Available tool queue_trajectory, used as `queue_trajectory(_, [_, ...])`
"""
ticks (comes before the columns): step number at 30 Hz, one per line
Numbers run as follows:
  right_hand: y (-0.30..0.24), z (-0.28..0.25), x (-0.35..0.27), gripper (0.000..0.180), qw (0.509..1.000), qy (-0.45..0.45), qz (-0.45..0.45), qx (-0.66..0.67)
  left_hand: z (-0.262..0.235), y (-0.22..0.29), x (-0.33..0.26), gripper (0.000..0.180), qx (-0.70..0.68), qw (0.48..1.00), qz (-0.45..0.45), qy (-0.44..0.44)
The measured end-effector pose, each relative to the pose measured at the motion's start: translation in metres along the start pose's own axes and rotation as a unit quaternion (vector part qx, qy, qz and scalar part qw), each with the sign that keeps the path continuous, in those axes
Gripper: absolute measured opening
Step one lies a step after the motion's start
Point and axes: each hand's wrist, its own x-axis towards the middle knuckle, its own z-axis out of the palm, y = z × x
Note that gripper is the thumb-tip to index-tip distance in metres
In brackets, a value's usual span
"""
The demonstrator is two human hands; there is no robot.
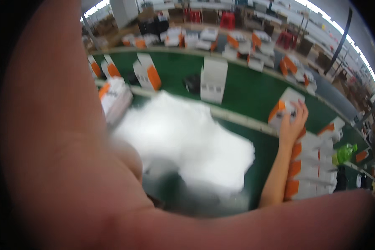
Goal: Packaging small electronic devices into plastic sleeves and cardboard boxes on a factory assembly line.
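Note:
My right hand (292, 121) reaches out to the right over the green conveyor belt. Its fingers and thumb are closed on a white and orange cardboard box (277, 114), whose lid flap stands up. Very close to the camera, blurred bare skin, seemingly my left hand (71, 166), fills the left side and lower edge; its fingers cannot be made out. Between the two lies a heap of thin white bags or sheets (183, 141), bright and blurred. A white and orange packet (114, 99) sits at the heap's left end.
Open white boxes (213, 81) and dark items (191, 83) stand along the green belt (175, 71). Rows of white and orange boxes (310, 166) are stacked at right, beside a green bottle (345, 154). More boxes (241, 43) lie beyond the belt, with red stools (228, 20) behind.

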Motion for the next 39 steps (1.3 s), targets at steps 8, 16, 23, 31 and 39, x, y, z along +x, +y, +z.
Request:
queue_trajectory(8, [-0.020, -0.023, -0.010, 0.027, 0.996, -0.015, 0.083, 0.015, 0.031, 0.062, -0.057, 0.069, -0.030, 0.990, -0.138, 0.021])
queue_trajectory(16, [-0.026, -0.014, -0.004, 0.027, 0.973, -0.012, 0.098, 0.209, 0.168, 0.096, -0.241, 0.028, 0.177, 0.758, -0.561, -0.282])
queue_trajectory(23, [-0.043, -0.005, -0.001, 0.031, 0.943, -0.026, 0.149, 0.297, 0.172, 0.081, -0.278, 0.014, 0.204, 0.807, -0.477, -0.283])
queue_trajectory(31, [-0.169, 0.228, 0.055, 0.051, 0.842, -0.523, -0.107, 0.076, 0.147, 0.073, -0.267, 0.008, 0.152, 0.832, -0.515, -0.138])
queue_trajectory(39, [-0.144, 0.363, 0.073, 0.062, 0.515, -0.794, -0.055, -0.320, 0.115, 0.061, -0.255, 0.014, -0.140, 0.637, -0.729, 0.206])
